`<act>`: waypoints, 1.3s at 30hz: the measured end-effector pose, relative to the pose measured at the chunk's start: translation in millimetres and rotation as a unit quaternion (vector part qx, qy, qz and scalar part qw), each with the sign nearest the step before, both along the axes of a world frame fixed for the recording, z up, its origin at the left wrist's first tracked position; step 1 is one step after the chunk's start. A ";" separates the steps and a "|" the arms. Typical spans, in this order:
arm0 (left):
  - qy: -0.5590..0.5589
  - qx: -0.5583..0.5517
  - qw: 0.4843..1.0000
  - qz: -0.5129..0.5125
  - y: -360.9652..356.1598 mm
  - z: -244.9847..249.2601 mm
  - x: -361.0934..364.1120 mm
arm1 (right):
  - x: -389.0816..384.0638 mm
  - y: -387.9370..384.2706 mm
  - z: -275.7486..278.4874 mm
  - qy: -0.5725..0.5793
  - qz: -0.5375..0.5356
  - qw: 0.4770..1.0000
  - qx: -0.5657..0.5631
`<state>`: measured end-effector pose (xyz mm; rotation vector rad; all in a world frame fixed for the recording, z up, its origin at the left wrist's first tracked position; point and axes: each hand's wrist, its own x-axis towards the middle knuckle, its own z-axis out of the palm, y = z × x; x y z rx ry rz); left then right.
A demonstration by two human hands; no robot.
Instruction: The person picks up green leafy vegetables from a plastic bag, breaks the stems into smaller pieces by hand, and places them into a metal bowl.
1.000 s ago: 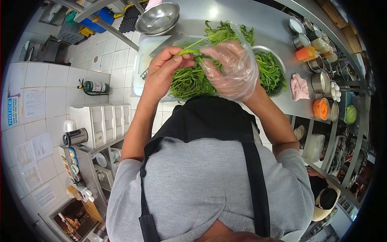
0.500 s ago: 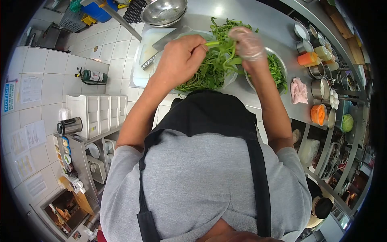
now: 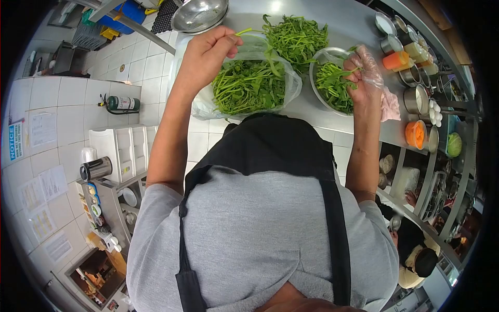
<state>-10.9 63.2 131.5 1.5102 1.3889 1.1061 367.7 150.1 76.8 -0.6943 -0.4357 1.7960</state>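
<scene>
My left hand [image 3: 210, 56] pinches one end of a pale green stem [image 3: 244, 31], above the left edge of a plastic-lined container. Long cut stems and leaves [image 3: 247, 88] fill that container. Over the right side of a metal bowl [image 3: 313, 78], my right hand [image 3: 365, 74], in a clear plastic glove, has its fingers closed on green leaves [image 3: 349, 75]. More leafy pieces [image 3: 332, 86] lie inside the bowl. Behind, between bowl and container, a loose pile of greens [image 3: 299, 39] rests on the steel table [image 3: 343, 21].
Stacked metal bowls [image 3: 200, 15] stand at the back left. To the right are a pink cloth [image 3: 390, 105], an orange-filled tub [image 3: 416, 134] and several sauce containers [image 3: 396, 60]. A co-worker in a dark cap [image 3: 425, 261] is at the lower right.
My hands have moved apart, the left one leftward and up, the right one rightward over the bowl. The greens once between them are parted. The knife and board are now mostly out of sight.
</scene>
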 end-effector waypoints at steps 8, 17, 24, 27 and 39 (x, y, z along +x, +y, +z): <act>0.005 -0.022 0.997 -0.069 -3.1 -3.5 -5.3 | -45.8 -38.3 -18.3 -0.388 0.201 0.895 0.089; 0.258 0.043 0.965 -0.032 -42.7 -104.3 19.8 | -86.1 -26.7 -38.3 -0.648 -0.013 0.645 0.405; 0.347 0.020 0.932 0.102 -57.2 -157.2 -23.3 | -118.1 -40.4 -73.7 -0.659 0.229 0.573 0.429; 0.298 -0.002 0.950 0.098 -57.0 -148.7 -23.5 | -119.7 -43.6 -93.9 -0.678 0.265 0.520 0.448; 0.155 0.008 0.983 0.095 -70.2 -103.6 -36.4 | -130.1 -14.4 -56.3 -0.641 0.089 0.597 0.475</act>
